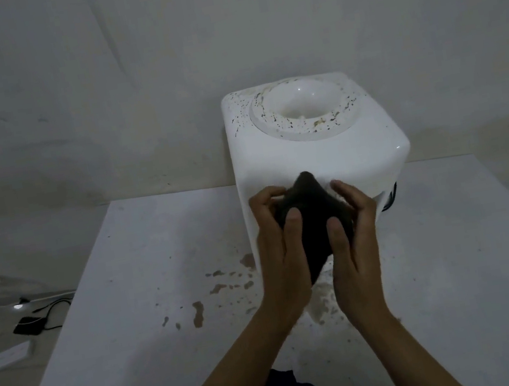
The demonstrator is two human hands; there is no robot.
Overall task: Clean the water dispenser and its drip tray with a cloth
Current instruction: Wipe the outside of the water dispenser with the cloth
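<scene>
My left hand (281,249) and right hand (353,237) both grasp one dark cloth (312,216), bunched between them, thumbs pressed on its near face. Directly beyond my hands stands the white water dispenser (317,152); the cloth's upper corner overlaps its front. Dark specks ring the dispenser's top recess. Brown stains (199,313) mark the white desk (132,314) left of and below my hands. Cables (47,311) lie far to my left.
</scene>
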